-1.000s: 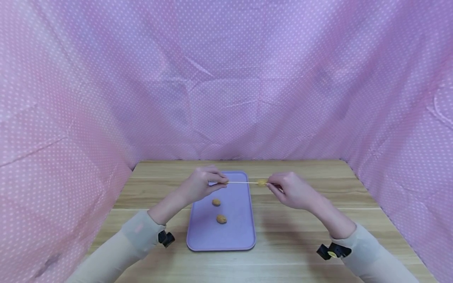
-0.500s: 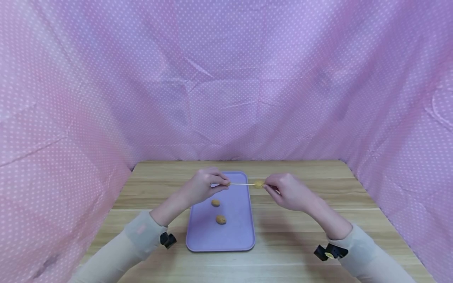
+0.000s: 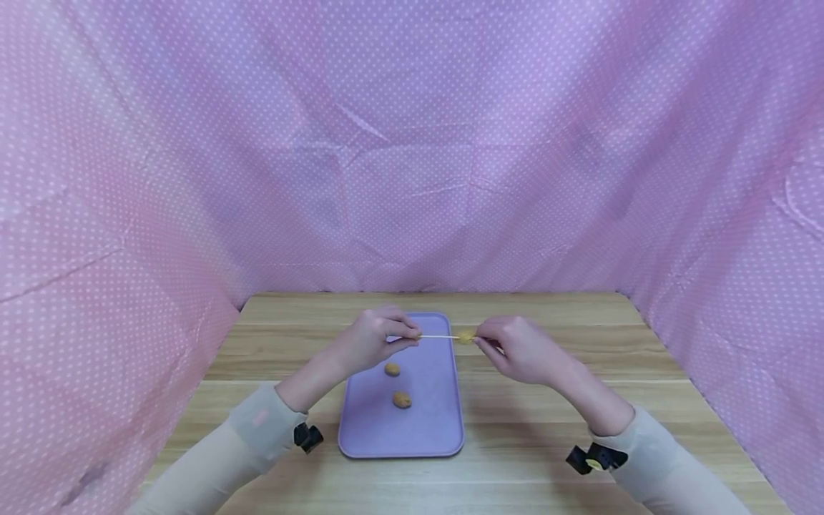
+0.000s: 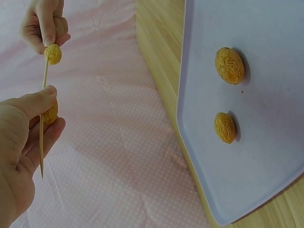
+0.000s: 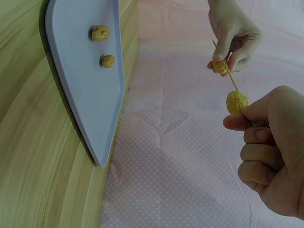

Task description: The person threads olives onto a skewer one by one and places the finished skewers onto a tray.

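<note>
Over the far part of the tray a thin wooden skewer [image 3: 439,336] runs level between the hands. My left hand [image 3: 380,332] pinches a wrinkled yellow-brown dried fruit [image 4: 50,114] between thumb and fingers. The skewer's pointed end sticks out past that fruit; whether it passes through or beside it, I cannot tell. At the skewer's other end sits a second dried fruit [image 5: 236,102]. Just behind it my right hand [image 3: 518,348] pinches the skewer, its fingers hiding that end. Two more dried fruits, one farther [image 3: 392,369] and one nearer [image 3: 402,399], lie on the tray below.
The purple rectangular tray [image 3: 428,436] with a raised rim lies lengthwise on a wooden table [image 3: 547,443]. Pink dotted cloth [image 3: 412,179] hangs behind the table and along both sides.
My right hand has moved left with the skewer and its fruit, and my left hand has shifted slightly right. The stretch of skewer showing between the two fruits has become shorter.
</note>
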The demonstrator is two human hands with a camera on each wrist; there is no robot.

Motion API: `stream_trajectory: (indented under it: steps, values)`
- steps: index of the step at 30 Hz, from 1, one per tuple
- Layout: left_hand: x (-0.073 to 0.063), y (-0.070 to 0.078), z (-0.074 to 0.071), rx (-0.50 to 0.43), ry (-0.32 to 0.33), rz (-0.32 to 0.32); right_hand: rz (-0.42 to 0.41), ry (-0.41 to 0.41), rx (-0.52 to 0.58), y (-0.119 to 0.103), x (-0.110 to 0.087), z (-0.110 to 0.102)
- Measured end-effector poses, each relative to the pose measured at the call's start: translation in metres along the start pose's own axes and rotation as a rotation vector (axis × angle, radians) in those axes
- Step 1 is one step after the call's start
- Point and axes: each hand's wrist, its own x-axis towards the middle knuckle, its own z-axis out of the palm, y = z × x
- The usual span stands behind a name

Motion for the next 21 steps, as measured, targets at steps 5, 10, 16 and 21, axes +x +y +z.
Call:
stream_trajectory:
  steps: [5,10,16,21]
  values:
    - [0.0002,0.0004,0.0015,-0.009,-0.006,0.0,0.002,-0.014,0.008,-0.0011,0.002,0.001]
    - [0.0004,0.0011,0.0019,-0.014,0.0,0.003,0.004,-0.031,0.018,-0.0029,0.0051,0.0004]
    - [0.0011,0.0016,0.0025,-0.014,-0.008,-0.016,0.013,-0.035,0.01,-0.0055,0.0076,-0.0002]
    - [0.0014,0.0028,0.0029,-0.009,-0.007,-0.017,0.012,-0.048,0.015,-0.0066,0.0088,0.0015]
